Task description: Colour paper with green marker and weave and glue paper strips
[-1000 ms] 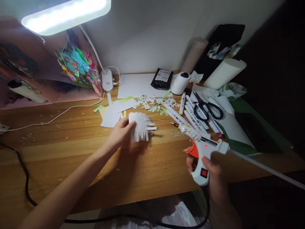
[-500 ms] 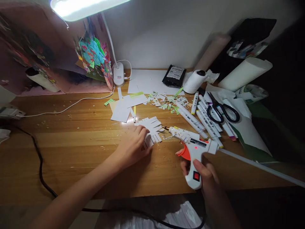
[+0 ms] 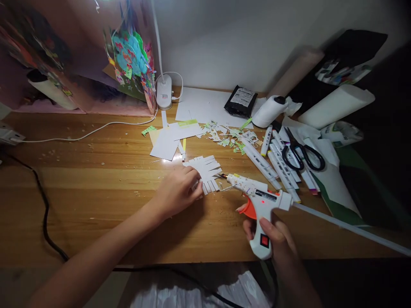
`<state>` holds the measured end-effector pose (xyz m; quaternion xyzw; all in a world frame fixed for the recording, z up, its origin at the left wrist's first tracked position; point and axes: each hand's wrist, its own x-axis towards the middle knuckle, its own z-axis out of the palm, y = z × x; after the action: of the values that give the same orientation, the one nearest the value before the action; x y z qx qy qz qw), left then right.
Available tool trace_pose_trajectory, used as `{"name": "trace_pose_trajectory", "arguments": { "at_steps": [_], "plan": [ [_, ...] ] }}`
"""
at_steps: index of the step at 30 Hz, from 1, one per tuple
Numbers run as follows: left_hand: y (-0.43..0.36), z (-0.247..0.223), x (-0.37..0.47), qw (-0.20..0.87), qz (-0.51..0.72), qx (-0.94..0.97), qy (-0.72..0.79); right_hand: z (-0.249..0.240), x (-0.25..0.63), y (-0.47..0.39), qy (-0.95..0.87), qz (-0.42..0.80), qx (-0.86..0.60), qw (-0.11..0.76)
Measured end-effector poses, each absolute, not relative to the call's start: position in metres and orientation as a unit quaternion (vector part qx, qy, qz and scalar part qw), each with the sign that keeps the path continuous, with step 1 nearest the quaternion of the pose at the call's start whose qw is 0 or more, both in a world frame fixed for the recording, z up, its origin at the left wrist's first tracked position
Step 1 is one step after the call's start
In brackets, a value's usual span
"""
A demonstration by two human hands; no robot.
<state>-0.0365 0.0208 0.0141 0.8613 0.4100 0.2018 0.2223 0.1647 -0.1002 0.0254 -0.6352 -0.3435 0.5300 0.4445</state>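
Observation:
A white paper piece (image 3: pixel 208 170) with cut strips round its edge lies on the wooden table (image 3: pixel 112 192). My left hand (image 3: pixel 181 188) is closed at its left side, the fingertips pinched on the paper and partly hiding it. In my right hand (image 3: pixel 276 239) is a white glue gun (image 3: pixel 261 199) with an orange trigger and a red lit switch. The gun's tip is at the right edge of the strips, and a long clear glue stick (image 3: pixel 349 228) sticks out behind it.
Paper scraps (image 3: pixel 224 133), white cards (image 3: pixel 165 143) and a black packet (image 3: pixel 240 101) lie behind. Markers (image 3: pixel 282 164) and black scissors (image 3: pixel 303 155) are at the right. A black cable (image 3: pixel 45 214) runs along the left and the front edge.
The view has shifted, with the lamp now almost out of sight at the top. The glue gun's tip is slightly lower against the strips. Both hands keep their holds.

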Motion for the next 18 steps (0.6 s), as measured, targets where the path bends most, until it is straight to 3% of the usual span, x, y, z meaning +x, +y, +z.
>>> {"name": "trace_pose_trajectory", "arguments": {
  "at_steps": [8,18],
  "plan": [
    [0.031,0.002,-0.039,0.253,0.239,0.835,0.427,0.028,0.158,-0.095,-0.398,0.559,-0.648,0.329],
    [0.032,0.000,-0.043,0.292,0.273,0.810,0.429,0.029,0.147,-0.084,-0.427,0.539,-0.658,0.306]
  ]
}}
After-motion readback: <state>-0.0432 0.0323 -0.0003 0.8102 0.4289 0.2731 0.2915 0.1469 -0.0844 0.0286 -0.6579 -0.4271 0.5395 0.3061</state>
